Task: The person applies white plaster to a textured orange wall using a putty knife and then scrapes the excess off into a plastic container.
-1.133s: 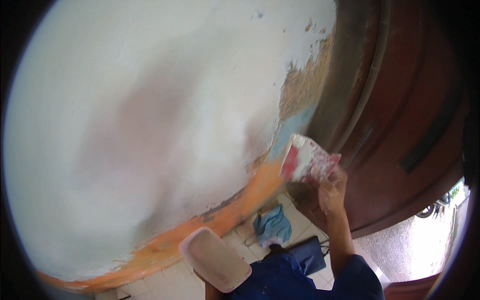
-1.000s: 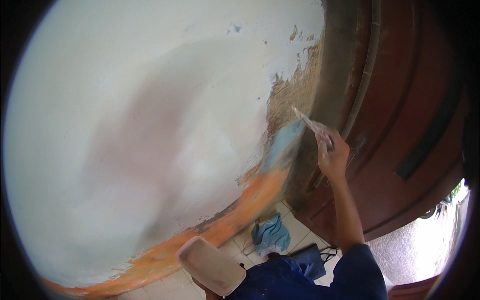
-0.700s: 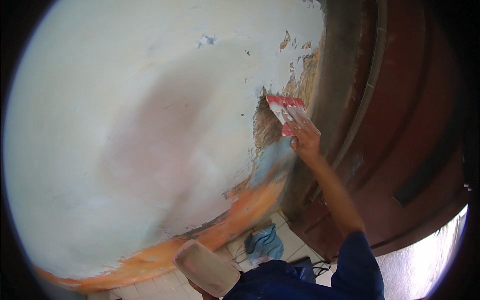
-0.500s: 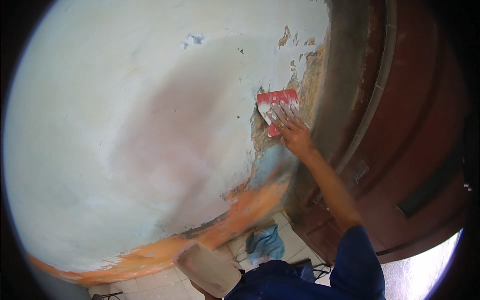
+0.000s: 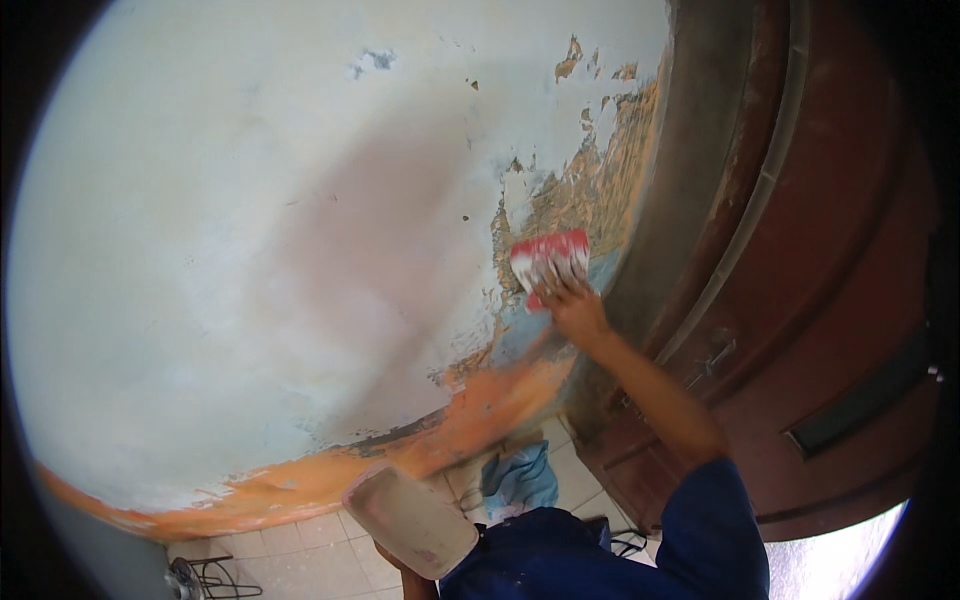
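Observation:
My right hand [image 5: 577, 312] grips a red putty spreader [image 5: 560, 243] smeared with white, fingers spread along its back. The blade lies against the wall [image 5: 300, 230], over a rough patch of bare, flaking plaster [image 5: 580, 190]. At the lower middle, a beige rectangular tray [image 5: 412, 522] with rounded corners is held up close to my body. Beneath it a little of my left hand and forearm [image 5: 418, 586] shows; the fingers are hidden by the tray.
A dark red door [image 5: 830, 250] with a handle [image 5: 712, 360] stands at the right. Orange paint [image 5: 490, 400] shows along the wall's bottom. A blue cloth [image 5: 521, 478] lies on the tiled floor [image 5: 320, 560]. Dark metal legs [image 5: 222, 578] stand at lower left.
My right hand has drawn the spreader down the wall, off the upper part of the bare plaster. The tray stays near the same place.

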The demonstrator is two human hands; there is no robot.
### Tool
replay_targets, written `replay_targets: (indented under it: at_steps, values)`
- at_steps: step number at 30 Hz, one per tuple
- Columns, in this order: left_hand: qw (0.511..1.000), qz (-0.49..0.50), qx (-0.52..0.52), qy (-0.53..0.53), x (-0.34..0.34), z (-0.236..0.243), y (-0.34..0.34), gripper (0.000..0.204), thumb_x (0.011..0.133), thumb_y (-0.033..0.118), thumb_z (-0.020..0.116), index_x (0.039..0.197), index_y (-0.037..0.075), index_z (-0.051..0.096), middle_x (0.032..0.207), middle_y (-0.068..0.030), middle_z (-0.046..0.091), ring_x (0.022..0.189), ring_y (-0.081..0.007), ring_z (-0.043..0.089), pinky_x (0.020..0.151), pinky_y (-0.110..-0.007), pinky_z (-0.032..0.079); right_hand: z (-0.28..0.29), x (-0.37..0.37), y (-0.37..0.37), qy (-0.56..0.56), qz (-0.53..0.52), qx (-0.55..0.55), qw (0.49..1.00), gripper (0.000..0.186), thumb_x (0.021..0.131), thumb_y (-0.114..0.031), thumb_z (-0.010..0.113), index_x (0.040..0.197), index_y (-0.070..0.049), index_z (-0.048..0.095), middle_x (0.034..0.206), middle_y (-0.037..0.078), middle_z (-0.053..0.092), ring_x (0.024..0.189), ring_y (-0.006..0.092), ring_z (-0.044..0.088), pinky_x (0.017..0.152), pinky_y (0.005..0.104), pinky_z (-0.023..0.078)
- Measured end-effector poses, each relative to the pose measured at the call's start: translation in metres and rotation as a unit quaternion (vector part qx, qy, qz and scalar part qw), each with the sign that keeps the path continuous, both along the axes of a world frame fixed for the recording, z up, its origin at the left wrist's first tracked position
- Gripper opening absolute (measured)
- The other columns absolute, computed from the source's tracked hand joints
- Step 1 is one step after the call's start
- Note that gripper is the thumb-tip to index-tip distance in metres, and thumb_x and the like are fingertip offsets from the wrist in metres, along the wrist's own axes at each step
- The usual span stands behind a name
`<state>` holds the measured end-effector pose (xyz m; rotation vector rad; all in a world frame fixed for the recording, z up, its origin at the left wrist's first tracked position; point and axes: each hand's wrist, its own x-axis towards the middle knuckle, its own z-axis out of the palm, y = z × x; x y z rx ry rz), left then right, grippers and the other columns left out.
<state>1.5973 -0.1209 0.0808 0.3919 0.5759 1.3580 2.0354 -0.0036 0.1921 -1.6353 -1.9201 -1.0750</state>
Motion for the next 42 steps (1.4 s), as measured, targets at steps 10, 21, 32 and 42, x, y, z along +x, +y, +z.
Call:
replay_targets:
  at_steps: [10,21,32,42]
  values:
    - [1.0,0.01,0.012,0.003,-0.001,-0.003,-0.015,0.054,0.094,0.044,0.04,0.133,0.008,0.039,0.119,-0.0135,0.055,0.105,-0.0327,0.056,0.09,-0.051,0.046,0.144,-0.036,-0.025,0.075,0.147,0.126,0.978,0.054,0.065,0.004,0.06,0.118,-0.006,0.06,0.124,0.014,0.057,0.12,0.0316,0.051,0.1,0.0458,0.041]
    - [1.0,0.021,0.023,0.002,-0.001,-0.005,-0.015,0.053,0.094,0.043,0.038,0.133,0.008,0.039,0.119,-0.0133,0.055,0.105,-0.0318,0.056,0.09,-0.049,0.047,0.0,-0.017,-0.012,0.08,0.07,-0.034,0.994,0.056,0.06,-0.002,0.065,0.115,-0.01,0.063,0.115,0.014,0.062,0.112,0.0292,0.057,0.094,0.0404,0.047]
    - [0.999,0.017,0.028,0.01,0.004,-0.003,-0.019,0.052,0.095,0.043,0.037,0.133,0.008,0.039,0.119,-0.0131,0.055,0.105,-0.0309,0.057,0.089,-0.048,0.048,0.098,-0.028,-0.006,0.142,0.127,0.114,0.975,0.057,0.063,0.0,0.064,0.12,-0.007,0.059,0.127,0.011,0.056,0.118,0.0295,0.053,0.102,0.0451,0.039]
    - [0.999,0.027,0.036,0.011,0.001,-0.003,-0.023,0.051,0.095,0.043,0.035,0.132,0.008,0.039,0.119,-0.0128,0.055,0.104,-0.0301,0.057,0.089,-0.046,0.048,-0.015,-0.026,-0.027,0.13,0.097,-0.053,0.985,0.053,0.067,-0.003,0.062,0.12,-0.005,0.059,0.128,0.012,0.056,0.12,0.0301,0.051,0.102,0.0449,0.039]
